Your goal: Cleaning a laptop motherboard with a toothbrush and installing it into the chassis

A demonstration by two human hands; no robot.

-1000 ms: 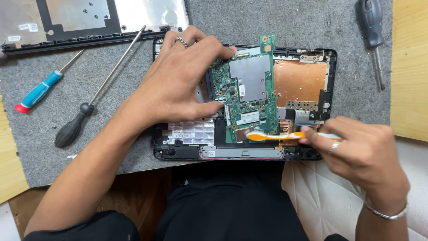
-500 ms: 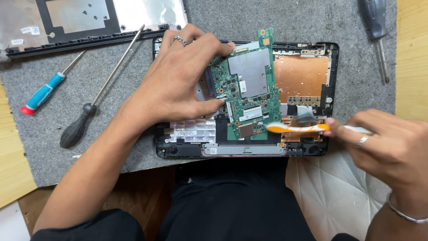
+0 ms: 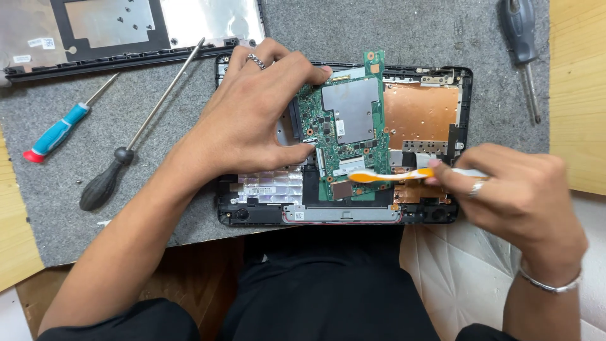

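An opened black laptop base [image 3: 464, 95] lies on a grey felt mat. A green circuit board [image 3: 350, 120] with a grey metal shield rests in its middle. My left hand [image 3: 249, 123], a ring on one finger, presses on the board's left edge, thumb near its lower left. My right hand [image 3: 514, 189] grips an orange and white toothbrush [image 3: 394, 175], whose head lies on the board's lower part. A copper sheet [image 3: 420, 113] shows to the right of the board.
On the grey mat [image 3: 158, 183] lie a black-handled screwdriver [image 3: 104, 183], a blue-handled one [image 3: 57, 132] and a grey-handled one [image 3: 517, 25] at top right. The removed back cover [image 3: 126, 31] sits top left. Wooden surfaces flank the mat.
My right hand has slid the toothbrush right and then back left across the board's lower part. My left hand has stayed on the board.
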